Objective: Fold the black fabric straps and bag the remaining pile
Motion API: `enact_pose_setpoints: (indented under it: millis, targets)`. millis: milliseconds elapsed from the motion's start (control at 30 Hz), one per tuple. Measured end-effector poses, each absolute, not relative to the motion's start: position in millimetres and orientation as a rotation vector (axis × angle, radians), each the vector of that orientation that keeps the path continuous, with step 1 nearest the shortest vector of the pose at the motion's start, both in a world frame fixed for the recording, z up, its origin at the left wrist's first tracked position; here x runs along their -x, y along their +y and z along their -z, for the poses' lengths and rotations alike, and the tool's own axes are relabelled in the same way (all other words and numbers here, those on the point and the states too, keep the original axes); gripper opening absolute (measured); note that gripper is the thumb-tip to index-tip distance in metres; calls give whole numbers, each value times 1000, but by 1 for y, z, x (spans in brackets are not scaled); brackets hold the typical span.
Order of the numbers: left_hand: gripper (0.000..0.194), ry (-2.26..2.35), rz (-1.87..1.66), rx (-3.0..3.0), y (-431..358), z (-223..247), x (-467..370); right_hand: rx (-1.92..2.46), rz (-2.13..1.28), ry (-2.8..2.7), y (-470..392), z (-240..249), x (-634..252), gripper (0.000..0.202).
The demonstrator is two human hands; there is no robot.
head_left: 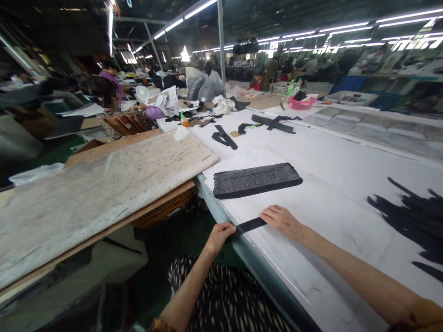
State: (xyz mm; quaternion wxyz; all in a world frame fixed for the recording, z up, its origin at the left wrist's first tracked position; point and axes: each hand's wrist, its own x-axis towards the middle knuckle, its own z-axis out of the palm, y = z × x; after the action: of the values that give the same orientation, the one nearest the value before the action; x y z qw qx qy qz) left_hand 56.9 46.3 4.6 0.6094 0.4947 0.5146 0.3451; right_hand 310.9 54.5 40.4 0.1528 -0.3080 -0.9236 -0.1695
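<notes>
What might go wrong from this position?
The black strip spans the table edge, held by the left hand off the table and the right hand on it, so it might crease or slip off there. The neat dark stack lies just beyond the right hand; a forward nudge could skew it.

Dark strips (411, 216) run out of frame at the right edge, blurred and too jumbled to count, while a pixelated patch hides the face of a person (112, 103) at left and distant workers (273, 69) blur beneath ceiling lights (335, 30).
</notes>
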Motion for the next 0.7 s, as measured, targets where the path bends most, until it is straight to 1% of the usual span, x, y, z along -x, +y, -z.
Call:
enact_pose_setpoints:
  millis: [133, 400, 533, 700]
  targets:
    - [29, 1199, -783, -1150, 49, 4, -51, 908, 488, -2651, 54, -42, -314, 22]
    - [31, 1319, -738, -1111, 30, 26, -4, 657, 558, -2804, 54, -46, -255, 20]
    - [30, 1340, -699, -1097, 19, 14, 13, 586, 569, -2832, 53, -50, -252, 21]
    - [29, 1315, -659, -1109, 14, -7, 16, 628, 626, -2810, 53, -51, -267, 23]
